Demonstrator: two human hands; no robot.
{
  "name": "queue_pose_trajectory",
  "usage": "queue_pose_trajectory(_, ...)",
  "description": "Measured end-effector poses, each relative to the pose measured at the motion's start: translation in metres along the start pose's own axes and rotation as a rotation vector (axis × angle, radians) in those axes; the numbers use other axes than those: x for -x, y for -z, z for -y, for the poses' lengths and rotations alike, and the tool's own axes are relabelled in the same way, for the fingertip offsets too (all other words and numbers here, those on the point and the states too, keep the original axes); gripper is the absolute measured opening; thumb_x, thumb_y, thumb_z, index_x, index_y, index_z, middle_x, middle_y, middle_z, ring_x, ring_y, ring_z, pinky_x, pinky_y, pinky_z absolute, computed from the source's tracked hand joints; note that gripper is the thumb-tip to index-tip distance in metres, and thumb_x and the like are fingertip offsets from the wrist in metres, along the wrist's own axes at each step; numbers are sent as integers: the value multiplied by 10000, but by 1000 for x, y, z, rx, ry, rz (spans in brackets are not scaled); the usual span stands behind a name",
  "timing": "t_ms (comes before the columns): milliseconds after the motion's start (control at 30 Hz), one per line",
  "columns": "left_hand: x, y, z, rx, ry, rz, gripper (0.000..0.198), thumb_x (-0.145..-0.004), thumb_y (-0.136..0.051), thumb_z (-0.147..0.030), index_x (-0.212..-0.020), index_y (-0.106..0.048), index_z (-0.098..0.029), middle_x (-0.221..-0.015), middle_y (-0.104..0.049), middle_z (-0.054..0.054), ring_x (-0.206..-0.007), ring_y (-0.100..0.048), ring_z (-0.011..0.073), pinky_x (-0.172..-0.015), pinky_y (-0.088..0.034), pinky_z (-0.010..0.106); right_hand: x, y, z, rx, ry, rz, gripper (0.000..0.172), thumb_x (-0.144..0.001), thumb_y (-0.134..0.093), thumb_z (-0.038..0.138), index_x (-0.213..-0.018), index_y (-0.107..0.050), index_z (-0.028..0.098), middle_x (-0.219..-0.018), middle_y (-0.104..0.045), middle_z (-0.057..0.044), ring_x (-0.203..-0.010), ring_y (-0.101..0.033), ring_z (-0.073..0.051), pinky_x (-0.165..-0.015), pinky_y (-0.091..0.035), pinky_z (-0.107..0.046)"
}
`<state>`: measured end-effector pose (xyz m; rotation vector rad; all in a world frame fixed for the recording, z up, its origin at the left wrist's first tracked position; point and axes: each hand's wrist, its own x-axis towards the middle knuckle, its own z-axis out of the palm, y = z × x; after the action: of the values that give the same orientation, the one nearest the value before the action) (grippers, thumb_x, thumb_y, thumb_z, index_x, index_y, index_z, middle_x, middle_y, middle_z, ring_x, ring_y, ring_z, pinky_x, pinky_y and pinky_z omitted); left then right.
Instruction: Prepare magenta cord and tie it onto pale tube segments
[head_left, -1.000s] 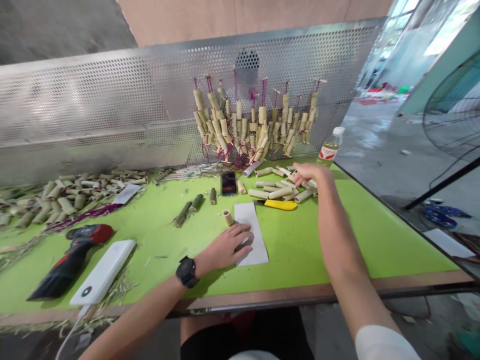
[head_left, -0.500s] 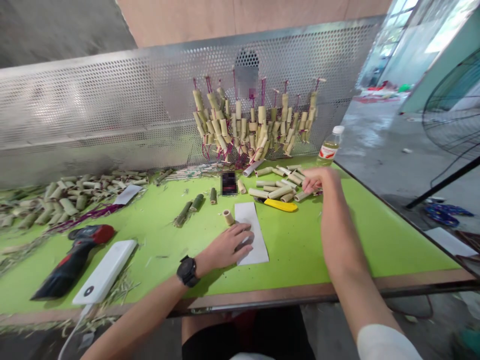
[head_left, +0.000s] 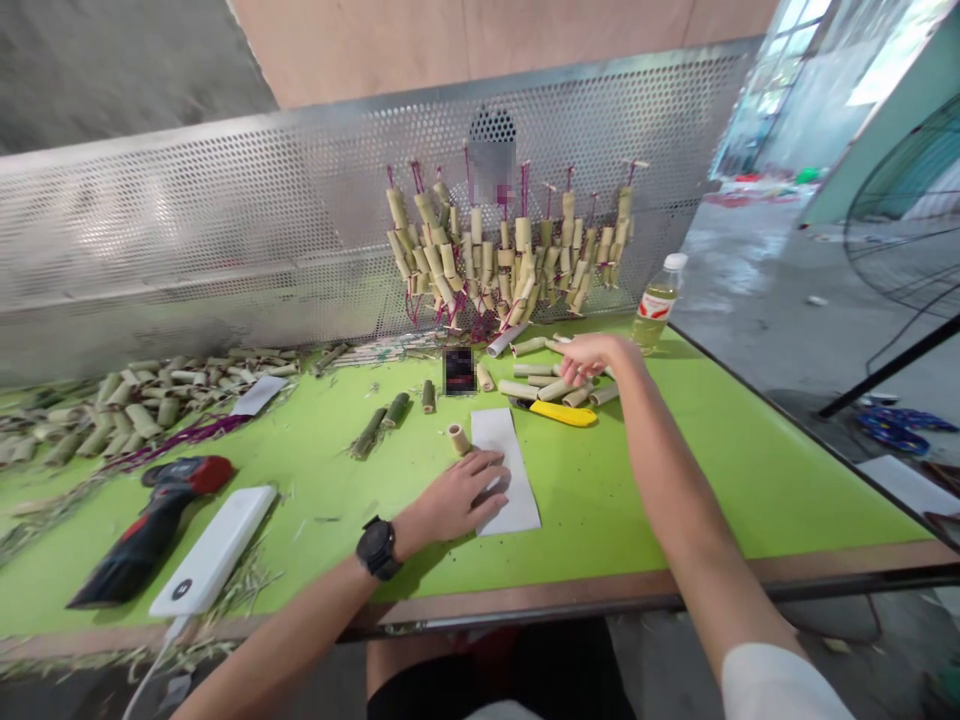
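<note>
Right hand (head_left: 591, 357) near illegible bottle label (head_left: 657, 307)

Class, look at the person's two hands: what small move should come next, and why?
Probably the right hand should close its fingers on one of the loose bamboo pieces: it is right at that pile, fingers bent, with no piece clearly in its grip, while the fingers of the left hand lie over the white paper.

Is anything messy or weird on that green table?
Yes, a little: straw-like scraps lie strewn beside the white device, like unswept litter. The bamboo pieces by the right hand lie jumbled, pointing different ways. Nothing looks spilled; the bottle stands upright, capped.
</note>
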<state>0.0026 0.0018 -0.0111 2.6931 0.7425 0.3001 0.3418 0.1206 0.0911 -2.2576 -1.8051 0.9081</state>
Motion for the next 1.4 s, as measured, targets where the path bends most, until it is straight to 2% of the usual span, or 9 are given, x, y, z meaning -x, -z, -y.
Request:
queue_pose_trajectory(167, 0, -1, 0, -2, -10, 6, 419, -1096, -447, -447, -1376, -610, -182, -1562, -549, 162, -1416, -550, 308, -1190, -487, 507, -16, -12, 6, -123, 59, 88, 617, -1091, -291, 541, -1218, -747, 145, -1350, -738, -165, -956, -798, -227, -829, -595, -316)
queue_pose_trajectory(367, -2, 1, -3, -5, 16, 30, 462, -1102, -418, -475, -1385, -614, -166, -1600, -520, 164, -1444, -526, 325, -1203, -474, 536, -10, -24, 26, -107, 81, 118, 587, -1054, -399, 613, -1238, -752, 182, -1471, -668, -142, -997, -795, -239, -868, -599, -325)
queue_pose_trajectory(533, -1, 0, -3, -14, 25, 34, 541, -1097, -393, -547, -1450, -583, -184, -1637, -482, 159, -1476, -500, 334, -1218, -455, 548, -3, -44, 49, -164, 165, 380, 573, -1073, -398, 603, -1176, -725, 143, -1434, -687, -166, -1075, -772, -246, -848, -580, -293)
queue_pose_trajectory(767, -4, 3, -4, -49, -52, -24, 457, -1101, -422, -459, -1415, -593, -175, -1593, -529, 160, -1414, -564, 318, -1184, -491, 483, 18, -59, 80, -85, 271, 409, 572, -1082, -390, 582, -1193, -693, 110, -1328, -736, -200, -1056, -757, -241, -831, -571, -303)
queue_pose_trajectory(933, -6, 8, -17, -117, -191, -220, 212, -1049, -520, -256, -1189, -664, -187, -1229, -753, 130, -1123, -724, 227, -1010, -573, 347, 33, -74, 97, 15, 221, 613, 536, -1102, -334, 531, -1096, -692, 132, -1170, -794, -183, -985, -786, -231, -826, -576, -309)
queue_pose_trajectory(1033, 1, 26, -15, -267, -331, -525, 112, -976, -576, -168, -1037, -662, -208, -874, -768, 46, -842, -743, 177, -772, -578, 295, 28, -86, 98, 64, 217, 607, 464, -1080, -403, 504, -1081, -700, 148, -1186, -790, -179, -1028, -785, -252, -853, -598, -348)
queue_pose_trajectory(1133, 16, 71, 11, -401, -364, -853, 143, -932, -559, -102, -941, -632, -225, -682, -688, -22, -589, -628, 117, -565, -463, 246, 25, -87, 95, 62, 238, 602, 388, -1048, -482, 467, -1105, -708, 157, -1284, -759, -175, -1103, -766, -267, -853, -621, -365)
queue_pose_trajectory(1267, 47, 153, 88, -473, 347, -930, 173, -987, -496, -162, -1020, -665, -180, -842, -746, 61, -714, -673, 157, -660, -500, 274, 29, -80, 94, 61, 261, 602, 331, -1037, -509, 406, -1155, -693, 157, -1366, -722, -171, -1168, -741, -264, -852, -636, -354)
queue_pose_trajectory(1400, 88, 204, 168, -456, 1158, -505, 280, -968, -490, -131, -1188, -664, -131, -1175, -739, 193, -1070, -707, 293, -848, -528, 360, 28, -80, 94, 110, 269, 598, 315, -1044, -487, 368, -1191, -675, 161, -1394, -706, -164, -1177, -733, -256, -819, -639, -336)
